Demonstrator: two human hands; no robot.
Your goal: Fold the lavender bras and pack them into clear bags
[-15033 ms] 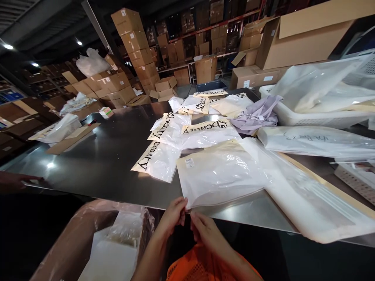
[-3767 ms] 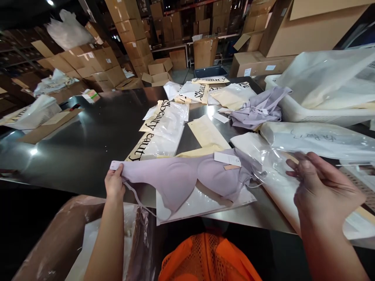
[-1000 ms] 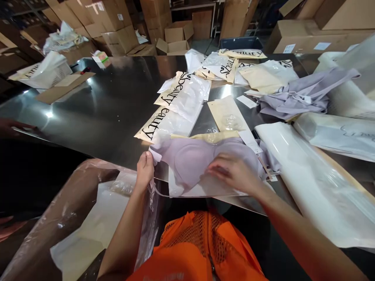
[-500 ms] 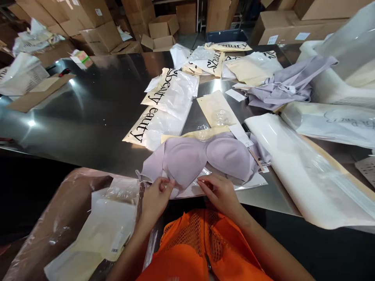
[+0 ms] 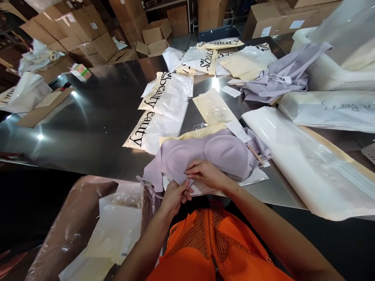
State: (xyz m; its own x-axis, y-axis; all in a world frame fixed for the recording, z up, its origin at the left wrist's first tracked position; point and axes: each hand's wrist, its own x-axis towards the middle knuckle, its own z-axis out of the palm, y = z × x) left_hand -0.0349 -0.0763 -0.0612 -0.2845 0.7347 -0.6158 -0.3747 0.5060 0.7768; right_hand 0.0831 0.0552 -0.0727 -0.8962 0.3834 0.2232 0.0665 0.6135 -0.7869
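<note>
A lilac bra lies cups up at the table's front edge, on top of plastic bags. My left hand pinches the lower edge of its left cup between thumb and fingers. Close above it, my right hand has its fingers together on the same cup's lower part; what lies between its fingertips is hidden. A white tag rests over the bra's right upper edge. Under the bra, a clear bag with a white sheet sticks out at the right.
Printed plastic bags lie beyond the bra, beside a cream card. Another lilac garment is at the back right, near a white basket. A large white bag lies right. Below left stands a plastic-lined box holding bags.
My right hand has moved left across the bra's left cup, close to my left hand. My left hand has shifted slightly right and down. The view has turned a little.
</note>
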